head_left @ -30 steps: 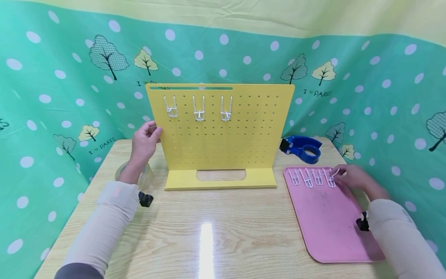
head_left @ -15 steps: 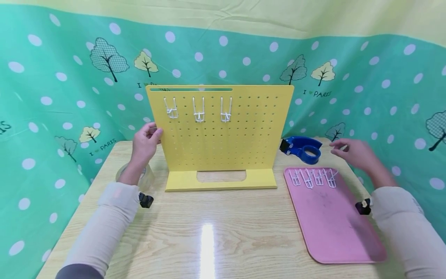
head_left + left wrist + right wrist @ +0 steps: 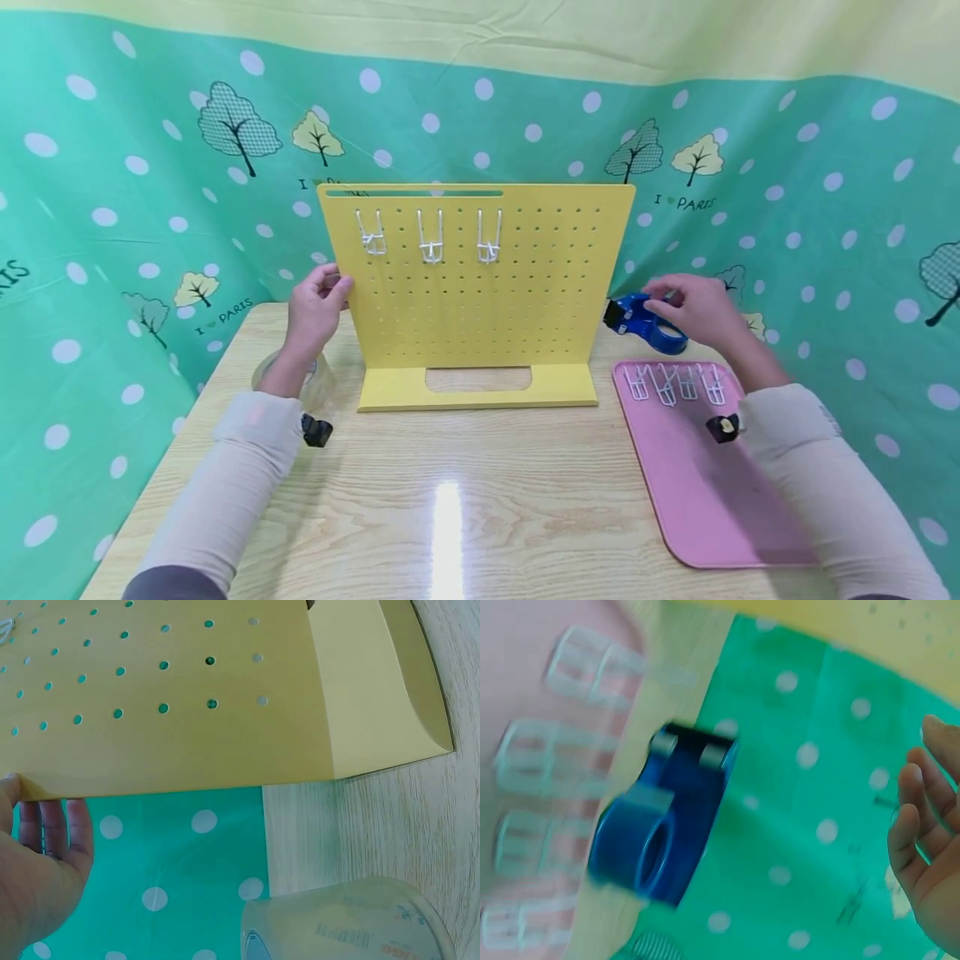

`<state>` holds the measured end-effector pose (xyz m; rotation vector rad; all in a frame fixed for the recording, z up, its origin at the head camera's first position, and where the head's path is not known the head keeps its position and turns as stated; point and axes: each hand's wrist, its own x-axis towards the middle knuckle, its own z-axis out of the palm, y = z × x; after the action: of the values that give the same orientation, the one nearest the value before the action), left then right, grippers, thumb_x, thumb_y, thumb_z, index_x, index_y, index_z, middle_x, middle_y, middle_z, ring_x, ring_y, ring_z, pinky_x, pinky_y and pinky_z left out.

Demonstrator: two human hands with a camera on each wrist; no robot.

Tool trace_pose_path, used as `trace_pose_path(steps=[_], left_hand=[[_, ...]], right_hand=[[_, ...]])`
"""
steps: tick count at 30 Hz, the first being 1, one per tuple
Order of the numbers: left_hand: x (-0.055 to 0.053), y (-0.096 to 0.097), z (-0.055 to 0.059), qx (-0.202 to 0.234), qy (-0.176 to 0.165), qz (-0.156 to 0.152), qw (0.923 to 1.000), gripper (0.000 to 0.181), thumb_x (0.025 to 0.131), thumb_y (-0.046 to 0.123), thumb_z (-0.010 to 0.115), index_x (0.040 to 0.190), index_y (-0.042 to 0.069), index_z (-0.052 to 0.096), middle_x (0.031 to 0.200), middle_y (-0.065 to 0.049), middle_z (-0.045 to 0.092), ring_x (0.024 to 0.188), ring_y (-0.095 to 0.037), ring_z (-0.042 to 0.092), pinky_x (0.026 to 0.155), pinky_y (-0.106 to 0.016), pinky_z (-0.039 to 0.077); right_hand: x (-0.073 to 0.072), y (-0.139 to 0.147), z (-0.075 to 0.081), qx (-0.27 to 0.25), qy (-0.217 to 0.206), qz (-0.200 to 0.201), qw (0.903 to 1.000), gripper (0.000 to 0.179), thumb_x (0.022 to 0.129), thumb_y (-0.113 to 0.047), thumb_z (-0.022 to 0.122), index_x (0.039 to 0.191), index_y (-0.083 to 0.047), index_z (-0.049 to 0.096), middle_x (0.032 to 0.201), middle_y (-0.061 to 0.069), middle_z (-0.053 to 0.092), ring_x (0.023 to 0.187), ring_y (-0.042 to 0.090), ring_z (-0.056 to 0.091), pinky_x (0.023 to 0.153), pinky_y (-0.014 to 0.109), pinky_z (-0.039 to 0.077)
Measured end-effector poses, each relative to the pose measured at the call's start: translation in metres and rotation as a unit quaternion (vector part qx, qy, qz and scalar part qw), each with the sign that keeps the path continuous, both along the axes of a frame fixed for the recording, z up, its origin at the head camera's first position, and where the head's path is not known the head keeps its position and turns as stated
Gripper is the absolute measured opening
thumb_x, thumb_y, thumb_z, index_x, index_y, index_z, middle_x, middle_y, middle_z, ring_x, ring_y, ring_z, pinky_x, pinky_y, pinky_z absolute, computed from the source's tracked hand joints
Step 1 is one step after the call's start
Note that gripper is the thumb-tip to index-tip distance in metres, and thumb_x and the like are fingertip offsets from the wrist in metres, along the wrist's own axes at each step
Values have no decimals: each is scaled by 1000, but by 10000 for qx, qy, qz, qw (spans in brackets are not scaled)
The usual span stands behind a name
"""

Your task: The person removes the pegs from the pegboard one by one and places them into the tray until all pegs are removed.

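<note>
A yellow pegboard (image 3: 480,308) stands upright on its base, with three white wire hooks (image 3: 431,242) in its upper left holes. My left hand (image 3: 313,312) grips the board's left edge, thumb on the front and fingers behind, as the left wrist view shows. With nothing in its loosely bent fingers, my right hand (image 3: 697,308) is in the air over the blue tape dispenser (image 3: 663,337). In the right wrist view the hand (image 3: 934,832) is apart from the dispenser (image 3: 667,825). Several more white hooks (image 3: 665,385) lie along the far end of the pink tray (image 3: 720,500).
A wide clear roll of tape (image 3: 345,922) sits on the wooden table (image 3: 375,500), beneath my left forearm. A green dotted curtain (image 3: 532,108) hangs behind the table and at both sides.
My right hand has left the hook at the tray's far right, risen, and moved left over the tape dispenser. The left hand keeps its place on the board's edge.
</note>
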<state>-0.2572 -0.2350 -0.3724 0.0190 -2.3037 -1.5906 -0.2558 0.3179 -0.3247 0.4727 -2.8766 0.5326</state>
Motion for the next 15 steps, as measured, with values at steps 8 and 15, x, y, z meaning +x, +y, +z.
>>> trace_pose_path(steps=[8,15], left_hand=[[-1,-1,-1,39,17,-4,10000,40,104,27,60,137,5,59,105,3,64,90,-4,63,85,-25,65],[0,-1,-1,21,-17,-8,10000,40,104,28,60,136,5,59,107,0,64,90,-4,63,85,-24,65]], right_hand=[[-11,-55,-1,-830,720,213,9937,21,96,-18,72,114,-9,73,98,13,74,79,26,69,63,22,55],[-20,-108,3,-1528,1517,434,9756,18,93,-12,75,110,-6,75,97,13,74,80,27,70,64,22,58]])
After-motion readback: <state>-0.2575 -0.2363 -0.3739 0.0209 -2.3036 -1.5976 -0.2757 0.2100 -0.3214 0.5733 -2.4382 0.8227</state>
